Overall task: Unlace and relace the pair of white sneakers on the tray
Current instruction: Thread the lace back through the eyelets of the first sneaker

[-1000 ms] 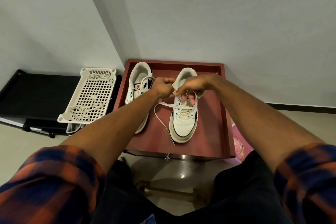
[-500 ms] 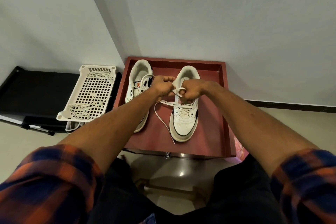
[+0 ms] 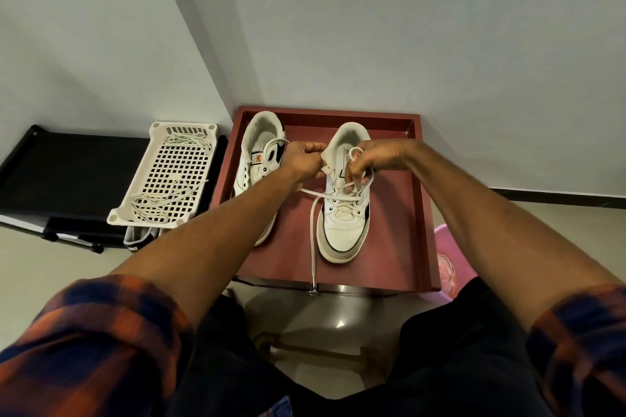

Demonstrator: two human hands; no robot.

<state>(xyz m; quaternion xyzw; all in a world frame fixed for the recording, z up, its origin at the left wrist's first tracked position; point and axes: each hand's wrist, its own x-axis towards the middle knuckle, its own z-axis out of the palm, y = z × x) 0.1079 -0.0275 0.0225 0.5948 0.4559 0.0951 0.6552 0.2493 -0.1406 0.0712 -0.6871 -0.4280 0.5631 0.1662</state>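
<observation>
Your tray (image 3: 394,213) has both shoes in it: left shoe (image 3: 261,145) along its left side, right shoe (image 3: 343,230) around the middle, apart from each other. Both run near-to-far, toes toward you and heels at the far rim.

Left grip (image 3: 305,162) is pinched on the lace (image 3: 313,237) beside the right shoe's tongue (image 3: 338,159). Right grip (image 3: 379,159) is curled round a loop of it.

Looks like you're working the upper eyelets (image 3: 334,200). I'd pull each crossing snug and flat before the next hole. Watch the loose end trailing to the near rim so it doesn't snag or come up short.
</observation>
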